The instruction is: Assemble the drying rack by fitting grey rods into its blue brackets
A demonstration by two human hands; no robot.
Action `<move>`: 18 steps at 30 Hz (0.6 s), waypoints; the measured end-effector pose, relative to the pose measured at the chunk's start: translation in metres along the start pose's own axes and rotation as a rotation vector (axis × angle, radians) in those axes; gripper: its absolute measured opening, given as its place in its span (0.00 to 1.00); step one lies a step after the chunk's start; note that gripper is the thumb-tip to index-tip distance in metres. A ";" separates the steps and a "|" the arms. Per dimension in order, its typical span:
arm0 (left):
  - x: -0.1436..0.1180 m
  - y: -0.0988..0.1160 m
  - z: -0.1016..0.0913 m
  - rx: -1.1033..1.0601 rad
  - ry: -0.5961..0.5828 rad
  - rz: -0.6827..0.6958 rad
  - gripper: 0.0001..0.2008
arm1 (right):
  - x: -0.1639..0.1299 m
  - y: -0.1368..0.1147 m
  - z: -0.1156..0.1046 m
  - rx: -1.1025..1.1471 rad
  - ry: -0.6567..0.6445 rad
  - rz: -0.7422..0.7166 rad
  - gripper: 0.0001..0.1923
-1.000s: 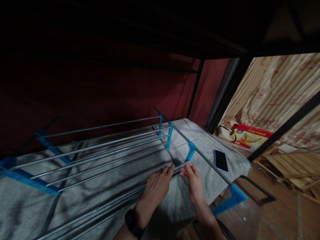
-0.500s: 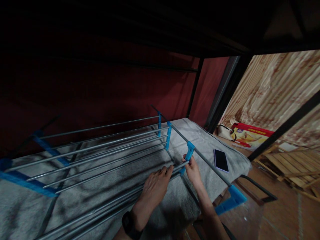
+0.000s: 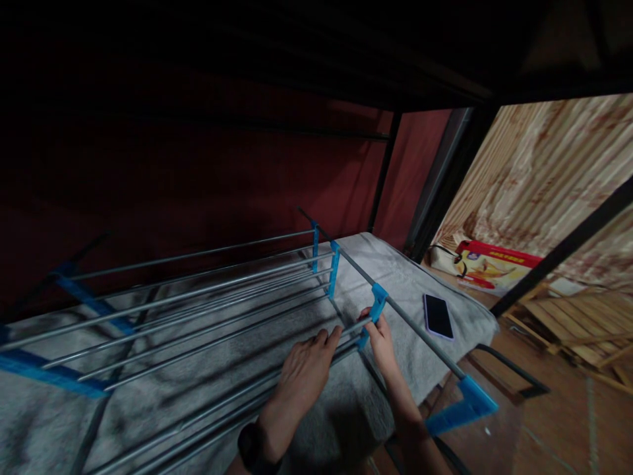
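Note:
A rack of grey metal tubes and blue plastic brackets lies across a grey blanket [image 3: 405,343]. My left hand [image 3: 309,363], with a dark watch at the wrist, lies over a metal tube [image 3: 237,400], its fingers curled onto it near the right end. Around a blue bracket [image 3: 378,302], where that tube meets it, my right hand [image 3: 382,340] is closed. Its fingertips are partly hidden behind the bracket. That bracket sits on a long side tube [image 3: 415,326], which runs to a blue corner piece [image 3: 465,409] at the blanket's front edge.
A phone [image 3: 438,316] lies on the blanket right of my hands. Dark frame posts [image 3: 457,178] rise at the right, with a dark structure overhead. On the floor beyond are a red and yellow box [image 3: 499,266] and wooden slats [image 3: 576,320]. A dark red wall [image 3: 277,178] stands behind.
The rack's left end has shifted slightly left and down in view, and the near right corner piece slightly right. Both hands keep nearly the same place and hold.

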State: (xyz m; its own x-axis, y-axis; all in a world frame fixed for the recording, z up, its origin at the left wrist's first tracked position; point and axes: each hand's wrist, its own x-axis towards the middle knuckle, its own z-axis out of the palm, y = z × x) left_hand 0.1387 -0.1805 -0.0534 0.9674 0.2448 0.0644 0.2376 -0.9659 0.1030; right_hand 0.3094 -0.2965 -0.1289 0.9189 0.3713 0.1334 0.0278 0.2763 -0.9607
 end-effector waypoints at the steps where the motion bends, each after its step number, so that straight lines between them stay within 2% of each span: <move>1: 0.000 0.000 0.000 0.001 0.000 -0.001 0.38 | -0.001 0.000 -0.001 -0.018 -0.004 -0.020 0.11; 8: 0.001 0.000 0.000 0.007 -0.023 0.012 0.38 | -0.008 -0.001 -0.001 0.023 -0.010 -0.067 0.16; 14: 0.000 0.002 -0.001 0.023 -0.017 0.001 0.37 | -0.009 0.008 -0.003 0.052 0.009 0.009 0.21; 18: 0.000 0.003 -0.002 0.029 -0.019 0.000 0.38 | -0.011 0.008 0.002 0.042 0.058 0.031 0.20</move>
State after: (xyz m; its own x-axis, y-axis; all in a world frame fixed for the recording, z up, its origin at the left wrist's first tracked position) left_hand 0.1389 -0.1828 -0.0513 0.9689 0.2431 0.0452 0.2394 -0.9681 0.0743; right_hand 0.2992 -0.2967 -0.1375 0.9403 0.3287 0.0885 -0.0163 0.3031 -0.9528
